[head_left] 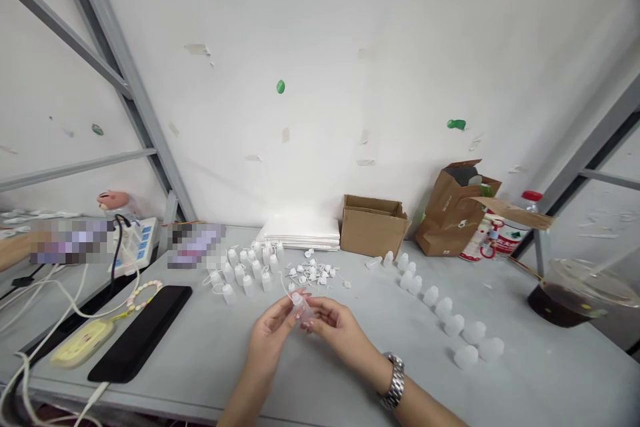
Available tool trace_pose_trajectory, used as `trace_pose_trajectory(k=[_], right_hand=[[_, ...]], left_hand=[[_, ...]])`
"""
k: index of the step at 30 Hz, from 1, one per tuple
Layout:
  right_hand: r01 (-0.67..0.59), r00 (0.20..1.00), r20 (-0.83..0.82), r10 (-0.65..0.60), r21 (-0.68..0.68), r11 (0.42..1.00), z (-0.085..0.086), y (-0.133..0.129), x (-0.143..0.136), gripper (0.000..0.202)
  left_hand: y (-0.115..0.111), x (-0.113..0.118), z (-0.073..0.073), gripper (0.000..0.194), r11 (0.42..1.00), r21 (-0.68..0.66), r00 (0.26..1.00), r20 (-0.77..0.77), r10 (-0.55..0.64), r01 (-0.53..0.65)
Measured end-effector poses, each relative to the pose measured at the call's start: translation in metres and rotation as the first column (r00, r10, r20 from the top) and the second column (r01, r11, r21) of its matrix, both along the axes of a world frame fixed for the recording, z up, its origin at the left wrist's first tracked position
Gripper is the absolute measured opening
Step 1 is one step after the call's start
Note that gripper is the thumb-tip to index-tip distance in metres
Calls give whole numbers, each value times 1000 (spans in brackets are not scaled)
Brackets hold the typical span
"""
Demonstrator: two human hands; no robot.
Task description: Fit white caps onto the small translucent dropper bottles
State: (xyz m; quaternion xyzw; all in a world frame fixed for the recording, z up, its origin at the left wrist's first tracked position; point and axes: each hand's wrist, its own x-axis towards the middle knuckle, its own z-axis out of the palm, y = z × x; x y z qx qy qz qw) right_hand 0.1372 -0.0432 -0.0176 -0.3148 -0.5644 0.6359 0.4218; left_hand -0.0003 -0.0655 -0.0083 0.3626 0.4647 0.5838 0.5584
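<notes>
Over the middle of the table, a small translucent plastic bottle [304, 311] is held between both hands. My left hand [270, 332] has its fingertips closed at the bottle's neck and side. My right hand [345, 332], below a metal wristwatch, pinches the bottle's body from the other side. Just beyond the fingers lies a pile of small white caps [313, 272] with thin straps. Several capped bottles [247, 285] stand grouped to the left of that pile. On the right, several bottles without strapped caps [454, 325] form a loose diagonal line.
A black power bank or pad [143, 333] and a yellow case [84, 343] lie left among white cables. Behind are a white stack [300, 233], a cardboard box [374, 230] and a paper bag [445, 220]. A bowl of dark liquid [563, 303] sits right. Another person's hand [25, 247] shows far left.
</notes>
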Motion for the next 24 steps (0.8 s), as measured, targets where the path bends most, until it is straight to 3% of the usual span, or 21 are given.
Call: trace_pose_trajectory(k=[2, 9, 13, 20, 22, 24], right_hand=[[-24, 1000, -1, 24, -16, 1000, 1, 1, 0, 30], [60, 998, -19, -61, -69, 996, -3, 1, -3, 29], [2, 998, -62, -9, -109, 994, 0, 4, -2, 28], [-104, 995, -8, 104, -64, 993, -3, 1, -3, 35], [-56, 991, 124, 54, 17, 998, -4, 5, 1, 35], [117, 943, 289, -168, 185, 976, -5, 16, 9, 32]], left_hand=[[-2, -1, 2, 39, 999, -3, 999, 37, -38, 38], [-2, 1, 0, 35, 997, -2, 978, 197, -71, 73], [-3, 2, -4, 38, 992, 20, 954, 273, -127, 126], [0, 3, -13, 41, 999, -55, 989, 145, 7, 1], [0, 0, -14, 42, 995, -39, 990, 106, 93, -90], [0, -3, -11, 49, 987, 4, 984, 72, 161, -162]])
